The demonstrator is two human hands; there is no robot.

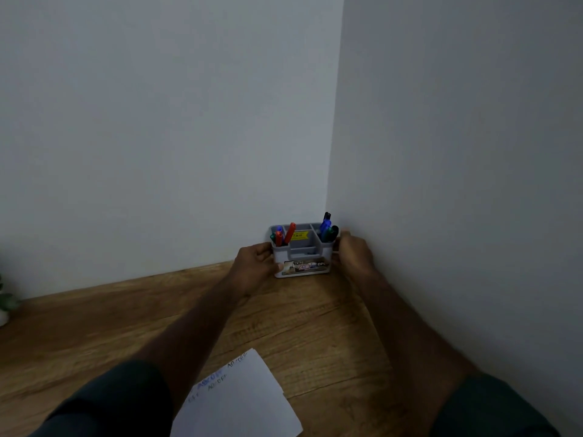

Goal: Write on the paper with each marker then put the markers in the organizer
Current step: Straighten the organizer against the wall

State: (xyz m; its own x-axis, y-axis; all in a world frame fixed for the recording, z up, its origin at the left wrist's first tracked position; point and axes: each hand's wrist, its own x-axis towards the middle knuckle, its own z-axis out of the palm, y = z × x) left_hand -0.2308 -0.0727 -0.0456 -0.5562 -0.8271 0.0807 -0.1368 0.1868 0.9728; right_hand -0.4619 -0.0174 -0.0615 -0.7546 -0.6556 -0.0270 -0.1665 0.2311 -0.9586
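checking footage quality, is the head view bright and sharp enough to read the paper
Head view: dim and soft overall; the writing on the paper is blurred and unreadable; the wide-angle lens bends the table edge; the organizer looks small, its label only partly legible.

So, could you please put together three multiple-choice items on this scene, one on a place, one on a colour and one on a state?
1. Where does the organizer stand?
A. at the near edge of the desk
B. at the back of the desk, in the corner of the walls
C. on the paper

2. What colour is the tall marker leaning in the middle section?
A. red
B. yellow
C. white

3. How do the hands meet the organizer?
A. both hang away from it
B. only one touches it
C. one holds each end

Key: 1 B, since it sits on the desk where the two walls meet, far from the paper. 2 A, its body is plainly red. 3 C, the left hand grips the left end and the right hand the right end.
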